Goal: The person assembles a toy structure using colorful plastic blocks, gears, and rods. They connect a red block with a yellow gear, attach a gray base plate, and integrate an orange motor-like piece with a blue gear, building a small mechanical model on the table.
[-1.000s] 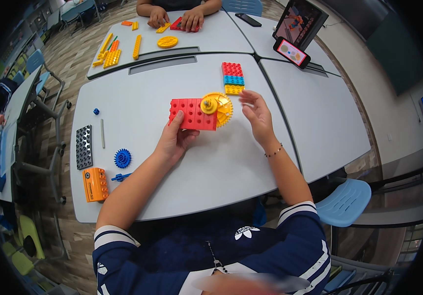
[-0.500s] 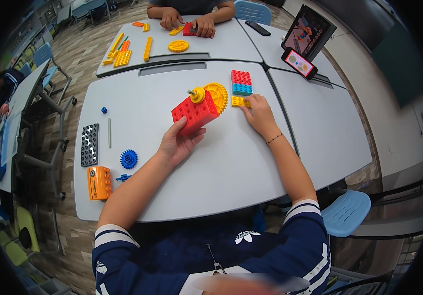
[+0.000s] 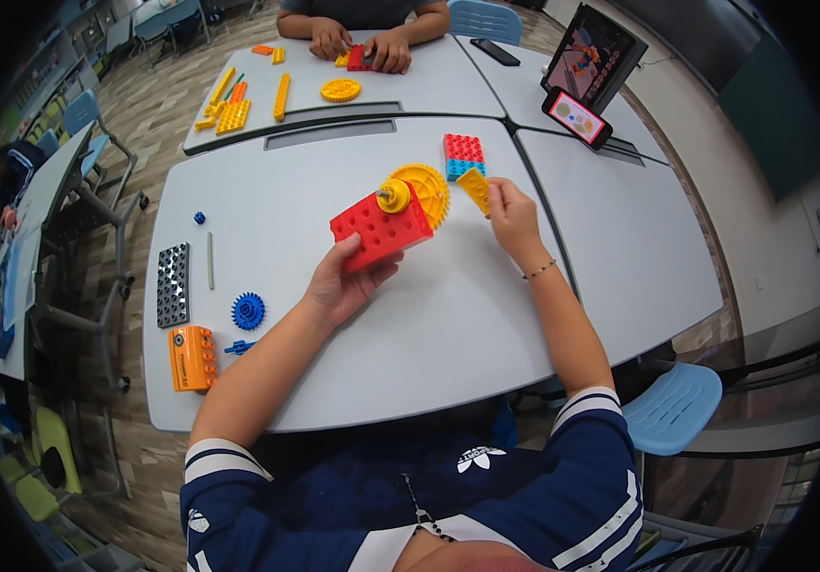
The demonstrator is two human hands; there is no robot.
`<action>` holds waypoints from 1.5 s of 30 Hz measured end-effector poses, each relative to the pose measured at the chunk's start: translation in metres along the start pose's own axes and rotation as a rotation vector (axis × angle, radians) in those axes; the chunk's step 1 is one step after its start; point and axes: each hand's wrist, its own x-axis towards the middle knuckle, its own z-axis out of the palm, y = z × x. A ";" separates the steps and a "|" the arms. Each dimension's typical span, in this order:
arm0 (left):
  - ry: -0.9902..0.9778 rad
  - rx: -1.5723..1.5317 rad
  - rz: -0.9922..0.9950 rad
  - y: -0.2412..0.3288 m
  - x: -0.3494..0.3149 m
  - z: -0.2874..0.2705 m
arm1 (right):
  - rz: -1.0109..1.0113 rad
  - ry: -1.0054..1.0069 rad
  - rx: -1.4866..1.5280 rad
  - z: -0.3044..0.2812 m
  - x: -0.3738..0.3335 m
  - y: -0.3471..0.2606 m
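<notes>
The left hand (image 3: 345, 288) keeps a firm grip on a rectangular red plastic block (image 3: 384, 229), raised over the white table (image 3: 410, 357); a toothed yellow plastic wheel (image 3: 434, 194) sits at its far end. The right hand (image 3: 515, 221) pinches a small yellow plastic brick (image 3: 473, 190) – tilted, near the red-and-blue plastic bricks (image 3: 464, 153).

The person's left forearm (image 3: 259, 367) slants forward and inward, and the left hand (image 3: 341, 286) grips with its thumb (image 3: 343, 250) on top and curled fingers (image 3: 383, 271) beneath. The right forearm (image 3: 570, 329) also angles inward. The right hand (image 3: 516, 224) reaches farther forward, back upward, its fingertips pinched. The 2 hands are apart.
</notes>
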 end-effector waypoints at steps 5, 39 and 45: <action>-0.039 0.198 0.073 -0.003 0.001 0.008 | 0.378 -0.087 0.813 -0.013 -0.019 -0.047; -0.037 0.535 0.156 -0.014 -0.003 0.011 | -0.443 -0.071 -0.044 0.003 -0.049 -0.082; -0.064 0.678 0.209 -0.015 -0.006 0.006 | -0.441 -0.094 -0.045 0.005 -0.048 -0.081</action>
